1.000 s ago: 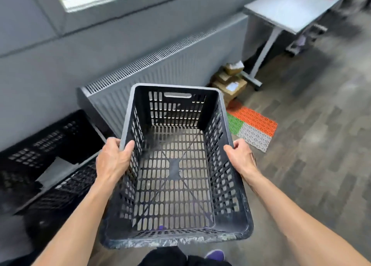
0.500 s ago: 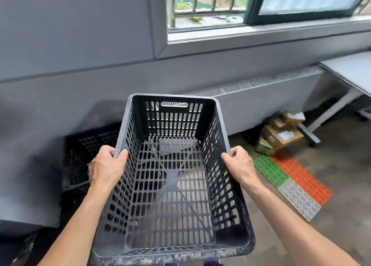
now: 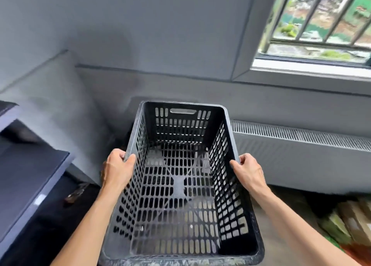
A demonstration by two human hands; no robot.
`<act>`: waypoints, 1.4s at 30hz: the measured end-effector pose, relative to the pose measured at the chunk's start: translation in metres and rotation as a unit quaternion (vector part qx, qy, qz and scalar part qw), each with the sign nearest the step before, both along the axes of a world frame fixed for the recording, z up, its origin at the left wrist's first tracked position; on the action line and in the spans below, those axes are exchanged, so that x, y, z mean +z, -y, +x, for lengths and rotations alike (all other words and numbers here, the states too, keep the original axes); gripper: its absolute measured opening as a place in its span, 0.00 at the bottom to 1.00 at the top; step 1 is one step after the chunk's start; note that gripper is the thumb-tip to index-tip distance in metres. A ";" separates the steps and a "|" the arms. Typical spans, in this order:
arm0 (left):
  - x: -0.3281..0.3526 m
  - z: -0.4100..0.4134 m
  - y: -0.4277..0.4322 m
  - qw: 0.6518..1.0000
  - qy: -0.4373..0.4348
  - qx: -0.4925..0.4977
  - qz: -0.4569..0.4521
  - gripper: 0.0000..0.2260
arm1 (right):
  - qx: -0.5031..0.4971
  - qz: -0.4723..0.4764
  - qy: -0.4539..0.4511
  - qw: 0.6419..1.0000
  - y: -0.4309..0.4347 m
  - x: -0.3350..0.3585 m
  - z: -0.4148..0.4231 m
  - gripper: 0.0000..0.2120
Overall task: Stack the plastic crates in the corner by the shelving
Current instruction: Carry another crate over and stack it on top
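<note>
The left hand [image 3: 117, 168] and right hand [image 3: 249, 170] each grip a long rim of the empty black crate [image 3: 180, 185], fingers curled over it. It is held in the air near the grey wall [image 3: 160, 35].

Upper right of the frame: barred window [image 3: 321, 19], daylight and greenery beyond. Grey walls [image 3: 160, 35] meeting in a corner left of centre. Right of centre: long grey radiator cover [image 3: 301, 155], slotted top. Left edge: dark shelf [image 3: 30, 175]. Lower right: blurred cardboard boxes [image 3: 351, 221].
</note>
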State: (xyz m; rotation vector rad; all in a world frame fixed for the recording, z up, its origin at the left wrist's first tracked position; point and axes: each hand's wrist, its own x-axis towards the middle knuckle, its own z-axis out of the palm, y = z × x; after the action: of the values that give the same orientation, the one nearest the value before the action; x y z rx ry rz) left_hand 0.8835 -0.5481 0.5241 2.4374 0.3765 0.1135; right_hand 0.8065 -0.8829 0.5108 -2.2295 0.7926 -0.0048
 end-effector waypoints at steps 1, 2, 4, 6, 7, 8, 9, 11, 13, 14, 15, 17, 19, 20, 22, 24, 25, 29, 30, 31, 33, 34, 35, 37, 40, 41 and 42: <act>0.002 -0.001 0.002 1.000 0.002 0.016 0.008 0.13 | 0.020 0.001 0.003 1.000 0.003 0.002 0.011 0.07; 0.003 -0.002 0.002 0.999 0.001 0.032 0.012 0.13 | 0.040 0.001 0.006 0.999 0.005 0.004 0.022 0.07; 0.005 -0.004 0.002 0.998 -0.004 0.059 0.011 0.13 | 0.067 -0.001 0.011 0.998 0.006 0.008 0.043 0.07; 0.005 -0.005 -0.002 0.996 -0.006 0.085 0.011 0.14 | 0.092 -0.002 0.012 0.996 0.003 0.008 0.063 0.07; 0.005 -0.005 -0.005 0.995 -0.006 0.098 0.012 0.14 | 0.105 -0.002 0.011 0.994 0.001 0.007 0.074 0.07; 0.005 -0.004 -0.008 0.994 -0.006 0.112 0.012 0.14 | 0.120 -0.002 0.010 0.993 -0.002 0.005 0.084 0.07; 0.004 -0.003 -0.011 0.992 -0.008 0.123 0.012 0.14 | 0.132 -0.002 0.008 0.991 -0.005 0.004 0.093 0.07; 0.000 0.003 -0.018 0.989 -0.013 0.148 0.016 0.14 | 0.158 -0.006 0.006 0.987 -0.012 -0.002 0.114 0.06; -0.007 0.013 -0.028 0.986 -0.014 0.167 0.019 0.15 | 0.178 -0.012 0.004 0.984 -0.020 -0.009 0.135 0.06; -0.010 0.018 -0.032 0.985 -0.016 0.174 0.018 0.15 | 0.186 -0.017 0.003 0.982 -0.024 -0.012 0.143 0.06; -0.014 0.025 -0.036 0.983 -0.018 0.180 0.016 0.15 | 0.193 -0.023 0.002 0.981 -0.028 -0.015 0.154 0.07; -0.023 0.039 -0.046 0.982 -0.026 0.189 0.013 0.15 | 0.205 -0.032 -0.006 0.978 -0.037 -0.022 0.173 0.08; -0.031 0.051 -0.052 0.981 -0.036 0.192 0.009 0.15 | 0.216 -0.044 -0.017 0.975 -0.045 -0.025 0.191 0.08; -0.034 0.058 -0.055 0.980 -0.042 0.194 0.005 0.15 | 0.223 -0.050 -0.021 0.973 -0.050 -0.027 0.201 0.08; -0.042 0.068 -0.062 0.979 -0.052 0.196 0.004 0.15 | 0.238 -0.063 -0.030 0.969 -0.058 -0.030 0.219 0.09; -0.047 0.076 -0.068 0.978 -0.061 0.201 0.005 0.14 | 0.250 -0.072 -0.036 0.965 -0.064 -0.033 0.234 0.09; -0.049 0.080 -0.071 0.976 -0.065 0.206 0.005 0.14 | 0.258 -0.074 -0.040 0.963 -0.067 -0.035 0.243 0.09; -0.053 0.090 -0.076 0.972 -0.077 0.222 -0.001 0.13 | 0.283 -0.076 -0.059 0.954 -0.076 -0.038 0.279 0.12; -0.054 0.092 -0.077 0.971 -0.080 0.226 -0.003 0.12 | 0.294 -0.079 -0.060 0.951 -0.078 -0.039 0.289 0.12; -0.054 0.095 -0.077 0.969 -0.085 0.230 -0.002 0.12 | 0.301 -0.082 -0.060 0.948 -0.080 -0.040 0.299 0.12; -0.056 0.099 -0.076 0.965 -0.096 0.245 -0.003 0.11 | 0.318 -0.085 -0.062 0.942 -0.084 -0.041 0.319 0.14; -0.057 0.100 -0.075 0.962 -0.099 0.253 -0.005 0.11 | 0.324 -0.086 -0.063 0.940 -0.085 -0.042 0.327 0.15; -0.059 0.102 -0.072 0.959 -0.103 0.265 -0.007 0.11 | 0.329 -0.088 -0.067 0.938 -0.087 -0.044 0.335 0.15; -0.062 0.105 -0.066 0.951 -0.110 0.288 -0.010 0.11 | 0.344 -0.093 -0.069 0.932 -0.089 -0.046 0.351 0.15; -0.069 0.109 -0.050 0.940 -0.113 0.321 -0.018 0.11 | 0.376 -0.095 -0.074 0.919 -0.088 -0.047 0.374 0.11; -0.071 0.111 -0.043 0.935 -0.113 0.334 -0.019 0.12 | 0.385 -0.096 -0.075 0.915 -0.086 -0.048 0.383 0.11; -0.072 0.113 -0.036 0.930 -0.115 0.349 -0.019 0.12 | 0.398 -0.098 -0.077 0.909 -0.085 -0.048 0.392 0.11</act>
State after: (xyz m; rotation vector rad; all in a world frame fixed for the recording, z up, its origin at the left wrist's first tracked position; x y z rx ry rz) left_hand 0.9964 -0.5123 0.4519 2.1711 1.3277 0.1208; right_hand 1.1989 -0.7983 0.4628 -2.6161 -0.1014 0.5085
